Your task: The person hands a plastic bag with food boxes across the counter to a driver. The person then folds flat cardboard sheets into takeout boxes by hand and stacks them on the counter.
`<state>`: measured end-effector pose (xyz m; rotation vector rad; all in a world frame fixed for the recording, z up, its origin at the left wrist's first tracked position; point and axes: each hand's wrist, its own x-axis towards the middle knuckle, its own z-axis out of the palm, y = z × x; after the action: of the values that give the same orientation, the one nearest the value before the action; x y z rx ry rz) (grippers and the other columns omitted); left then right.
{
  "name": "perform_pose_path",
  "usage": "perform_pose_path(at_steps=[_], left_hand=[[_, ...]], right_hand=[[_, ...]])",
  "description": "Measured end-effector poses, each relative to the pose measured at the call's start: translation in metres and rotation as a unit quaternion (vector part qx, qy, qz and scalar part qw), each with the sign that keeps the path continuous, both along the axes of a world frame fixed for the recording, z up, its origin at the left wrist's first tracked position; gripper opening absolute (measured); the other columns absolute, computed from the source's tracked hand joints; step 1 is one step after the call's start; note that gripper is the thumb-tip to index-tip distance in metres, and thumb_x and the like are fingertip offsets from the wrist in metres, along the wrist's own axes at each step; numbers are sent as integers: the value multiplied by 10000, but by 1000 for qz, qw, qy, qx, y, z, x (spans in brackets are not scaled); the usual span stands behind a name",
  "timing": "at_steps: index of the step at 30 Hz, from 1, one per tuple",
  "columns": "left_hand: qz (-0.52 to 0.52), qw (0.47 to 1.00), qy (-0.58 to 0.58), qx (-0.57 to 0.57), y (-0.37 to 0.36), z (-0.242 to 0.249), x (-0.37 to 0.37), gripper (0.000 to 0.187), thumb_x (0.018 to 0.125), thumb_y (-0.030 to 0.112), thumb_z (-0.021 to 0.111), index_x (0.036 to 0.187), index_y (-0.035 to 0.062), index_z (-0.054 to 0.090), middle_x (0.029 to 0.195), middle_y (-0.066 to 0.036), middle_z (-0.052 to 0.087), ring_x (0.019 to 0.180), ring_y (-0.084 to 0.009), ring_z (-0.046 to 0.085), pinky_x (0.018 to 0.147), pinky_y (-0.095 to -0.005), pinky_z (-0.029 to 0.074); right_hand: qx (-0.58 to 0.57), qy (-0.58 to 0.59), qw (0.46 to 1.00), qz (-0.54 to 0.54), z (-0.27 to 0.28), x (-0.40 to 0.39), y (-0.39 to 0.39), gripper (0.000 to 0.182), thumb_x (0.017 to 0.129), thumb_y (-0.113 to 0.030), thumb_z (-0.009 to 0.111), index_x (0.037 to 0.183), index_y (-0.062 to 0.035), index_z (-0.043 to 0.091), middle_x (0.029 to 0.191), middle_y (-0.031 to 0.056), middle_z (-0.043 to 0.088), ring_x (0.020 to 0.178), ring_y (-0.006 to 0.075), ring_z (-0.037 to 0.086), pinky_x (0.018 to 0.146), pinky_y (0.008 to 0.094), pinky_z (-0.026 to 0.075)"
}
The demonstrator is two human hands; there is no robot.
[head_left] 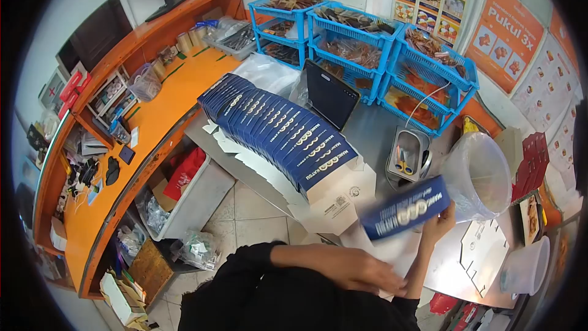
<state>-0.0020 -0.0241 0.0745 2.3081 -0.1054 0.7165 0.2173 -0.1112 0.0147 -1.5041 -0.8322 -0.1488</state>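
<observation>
My right hand (439,224) grips a blue folded box (405,208) by its right end, and the box is tilted and smeared by motion. Below and left of it, my left hand (367,273) reaches across beside my right forearm with its fingers stretched out and nothing in them. A long curved row of overlapping blue boxes (275,124) with white lettering lies across the metal table, white flaps toward me. The nearest one shows a white printed panel (340,199). At right, an unfolded white carton (482,248) lies flat on the metal surface.
Blue basket racks (355,40) with packets stand behind a dark tablet (331,95). A metal tray (407,153) holds scissors. A clear plastic tub (478,178) and a smaller one (525,265) are at right. An orange counter (165,95) and a grey bin (205,190) are left.
</observation>
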Motion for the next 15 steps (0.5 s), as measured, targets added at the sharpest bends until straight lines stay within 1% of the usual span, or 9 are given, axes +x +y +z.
perform_pose_path(at_steps=[3, 4, 5, 6, 7, 8, 10, 13, 15], left_hand=[[-101, 962, 75, -242, 22, 1, -42, 479, 785, 206, 555, 1230, 88, 423, 1256, -157, 386, 1176, -319, 343, 955, -433, 305], [80, 989, 94, -77, 37, -15, -47, 514, 776, 217, 568, 1246, 90, 403, 1290, -148, 344, 1200, -334, 297, 961, -495, 248], [256, 956, 104, 94, 57, -39, -51, 550, 766, 228, 582, 1261, 92, 384, 1324, -139, 302, 1225, -349, 251, 968, -557, 190], [302, 932, 158, 128, 74, -56, -56, 620, 731, 244, 610, 1282, 120, 355, 1333, -125, 289, 1234, -355, 228, 958, -588, 164], [344, 901, 210, 162, 88, -69, -62, 691, 697, 260, 639, 1303, 148, 327, 1343, -111, 276, 1242, -361, 206, 948, -619, 138], [333, 905, 209, 163, 101, -80, -69, 691, 697, 260, 639, 1303, 148, 327, 1343, -111, 276, 1242, -361, 206, 948, -619, 138], [300, 913, 216, 172, 116, -96, -85, 729, 670, 263, 651, 1313, 196, 313, 1349, -116, 266, 1245, -361, 203, 936, -640, 102], [275, 932, 182, 152, 119, -101, -96, 736, 653, 260, 653, 1310, 225, 322, 1354, -115, 261, 1252, -362, 192, 945, -629, 83], [261, 933, 196, 151, 121, -102, -102, 725, 659, 271, 642, 1310, 228, 325, 1366, -117, 246, 1262, -361, 175, 949, -624, 71]], right_hand=[[-158, 149, 976, 29, 4, -21, 3, 181, 776, 16, 482, 932, 13, 574, 764, 43, 604, 669, 77, 545, 598, 195, 433], [-122, 258, 956, 70, -7, -21, 5, 186, 761, 21, 494, 929, 8, 574, 756, 37, 606, 662, 87, 549, 588, 201, 434], [-81, 361, 922, 110, -26, -21, 12, 193, 746, 27, 506, 925, 4, 573, 747, 30, 608, 654, 96, 553, 577, 207, 434], [-169, 83, 978, 90, -49, -29, 21, 201, 729, 21, 507, 922, 9, 563, 709, 60, 612, 630, 137, 569, 554, 225, 431], [-221, -10, 971, 89, -76, -28, 30, 235, 722, 46, 466, 941, 13, 546, 694, 127, 602, 609, 197, 577, 553, 259, 441], [-219, 14, 968, 120, -86, -41, 46, 280, 717, 72, 417, 959, 7, 542, 721, 182, 584, 608, 230, 582, 573, 287, 454], [-224, 51, 963, 141, -92, -74, 79, 261, 725, 76, 430, 954, 18, 543, 738, 193, 587, 667, 272, 606, 602, 300, 459], [-224, -9, 968, 114, -98, -93, 123, 184, 740, 68, 445, 891, 29, 543, 727, 205, 574, 661, 322, 587, 579, 308, 443], [-290, -17, 957, 26, -111, -94, 142, 171, 742, 57, 466, 888, 20, 548, 686, 155, 572, 595, 238, 565, 536, 287, 421]])
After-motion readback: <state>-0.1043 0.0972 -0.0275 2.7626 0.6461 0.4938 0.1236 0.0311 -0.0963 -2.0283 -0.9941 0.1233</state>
